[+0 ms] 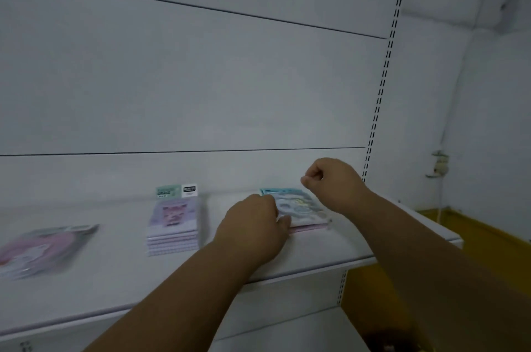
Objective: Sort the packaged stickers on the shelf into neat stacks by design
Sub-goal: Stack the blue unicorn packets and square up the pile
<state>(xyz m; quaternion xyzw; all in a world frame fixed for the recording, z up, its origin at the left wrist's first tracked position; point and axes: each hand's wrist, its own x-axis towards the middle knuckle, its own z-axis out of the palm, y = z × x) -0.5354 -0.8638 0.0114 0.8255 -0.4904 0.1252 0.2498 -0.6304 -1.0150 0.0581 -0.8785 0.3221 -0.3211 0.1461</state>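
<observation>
Pinching the blue sticker pack (298,206), the left grip (255,229); right grip (334,182) curled above.

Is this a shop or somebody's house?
Probably a shop or its stockroom. A white display shelf hangs on a slotted upright, and stacks of packaged stickers with printed header cards lie on it like goods for sale.

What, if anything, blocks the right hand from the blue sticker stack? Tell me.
Nothing visible does. The right hand hangs curled above the far right corner of the blue sticker stack, with only open air between them. The left hand rests on the stack's near left edge, away from that corner.
</observation>
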